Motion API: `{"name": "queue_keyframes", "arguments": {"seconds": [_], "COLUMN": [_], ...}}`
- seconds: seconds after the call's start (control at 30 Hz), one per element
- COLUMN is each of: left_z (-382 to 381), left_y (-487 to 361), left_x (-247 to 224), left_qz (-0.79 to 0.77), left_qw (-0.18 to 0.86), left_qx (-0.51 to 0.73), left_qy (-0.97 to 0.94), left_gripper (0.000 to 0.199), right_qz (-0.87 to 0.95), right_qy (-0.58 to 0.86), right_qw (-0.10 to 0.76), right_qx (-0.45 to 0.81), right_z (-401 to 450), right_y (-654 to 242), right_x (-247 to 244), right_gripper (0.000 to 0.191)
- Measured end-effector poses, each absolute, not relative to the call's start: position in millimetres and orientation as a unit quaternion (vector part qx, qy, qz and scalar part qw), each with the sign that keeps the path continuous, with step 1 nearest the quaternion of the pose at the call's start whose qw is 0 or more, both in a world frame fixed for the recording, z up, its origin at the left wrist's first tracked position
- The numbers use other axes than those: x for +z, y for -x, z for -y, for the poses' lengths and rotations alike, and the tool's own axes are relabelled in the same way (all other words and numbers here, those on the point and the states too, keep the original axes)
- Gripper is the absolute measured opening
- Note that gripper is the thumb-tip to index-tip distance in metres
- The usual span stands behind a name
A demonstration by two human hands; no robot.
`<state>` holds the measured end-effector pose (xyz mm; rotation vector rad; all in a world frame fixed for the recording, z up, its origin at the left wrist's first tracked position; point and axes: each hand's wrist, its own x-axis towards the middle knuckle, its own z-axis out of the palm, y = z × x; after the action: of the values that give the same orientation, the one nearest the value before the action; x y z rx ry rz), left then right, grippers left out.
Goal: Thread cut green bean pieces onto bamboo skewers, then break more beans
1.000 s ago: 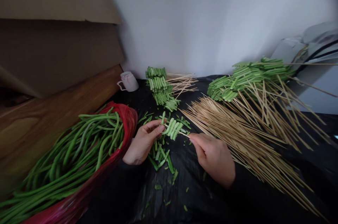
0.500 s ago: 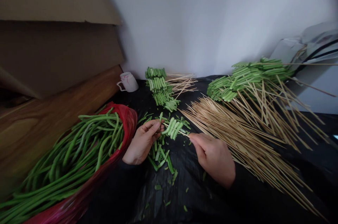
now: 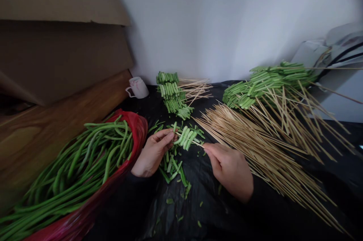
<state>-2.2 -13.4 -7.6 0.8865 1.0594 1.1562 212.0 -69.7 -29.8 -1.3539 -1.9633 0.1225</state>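
- Apparently, the step in hand is threading short cuts of green bean onto a bamboo skewer (image 3: pixel 199 145); a short row of pieces (image 3: pixel 187 138) sits side by side on it, between the two hands.
- The left hand (image 3: pixel 153 154) pinches one more bean piece (image 3: pixel 175 126) between thumb and fingers at the skewer's left end; whether the skewer has gone through it, I cannot tell.
- The right hand (image 3: pixel 231 169) grips the skewer's other end, to the right of the row.
- Loose cut pieces (image 3: pixel 183 178) lie scattered near the hands on a black plastic sheet (image 3: pixel 159 209).
- As I judge it, the next move calls for a steady, straight skewer and a firm push of the pinched piece towards the row, fingertips clear of the point.
- Bare skewers (image 3: pixel 249 139) lie near the right hand; uncut long beans (image 3: pixel 79 161) fill a red plastic bag (image 3: pixel 138 124) beside the left.
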Motion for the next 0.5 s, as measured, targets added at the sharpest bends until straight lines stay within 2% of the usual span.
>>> {"name": "queue_keyframes", "arguments": {"seconds": [0.5], "left_z": [15.4], "left_y": [0.2], "left_x": [-4.9], "left_qz": [-0.468], "left_qw": [0.609], "left_qx": [0.483], "left_qy": [-0.419], "left_gripper": [0.023], "right_qz": [0.765], "right_qy": [0.533], "right_qw": [0.355], "right_qx": [0.071], "right_z": [71.4], "right_y": [-210.3], "right_x": [-31.5], "right_gripper": [0.029]}}
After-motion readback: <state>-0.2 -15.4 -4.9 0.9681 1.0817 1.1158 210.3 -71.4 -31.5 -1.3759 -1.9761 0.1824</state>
